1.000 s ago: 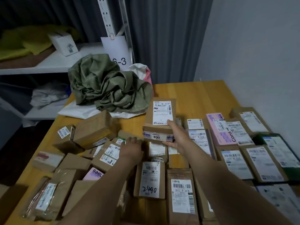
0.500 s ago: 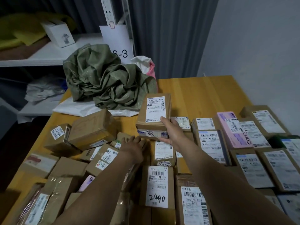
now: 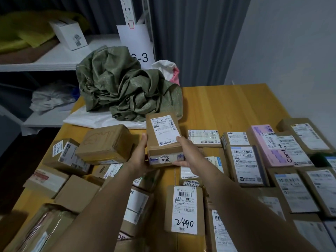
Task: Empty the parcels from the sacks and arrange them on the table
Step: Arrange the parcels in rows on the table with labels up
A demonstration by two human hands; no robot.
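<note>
Nearest the camera, a parcel marked 2490 point(image 3: 183, 209) lies flat, label up, between two bare forearms that reach forward over the pile. To its right, labelled parcels point(image 3: 245, 164) lie in tidy rows, edge to edge, a pink one point(image 3: 259, 135) among them. To its left, brown parcels lie in a loose heap point(image 3: 76, 192), some leaning on others. Beyond the 2490 parcel, both hands hold one brown box point(image 3: 163, 135) over the middle of the surface point(image 3: 227, 106). The left hand point(image 3: 139, 157) grips its near left corner, thumb up along the side, fingers hidden beneath. The right hand point(image 3: 189, 153) grips the near right corner, thumb laid on the edge of the white label, fingers curled under the near end. The box is tilted, its label facing up toward the camera, with a sticker reading 004 on its near end; whether it touches the parcels under it cannot be told. Just left of it, a bigger plain box point(image 3: 107, 144) sits on the heap. Farther back, a crumpled green sack point(image 3: 125, 88) lies on a flat white sack point(image 3: 94, 119) at the far left of the surface. Behind them stand a white shelf point(image 3: 54, 59) bearing a small white carton point(image 3: 68, 33), and a sign reading 6-3 point(image 3: 140, 44).
</note>
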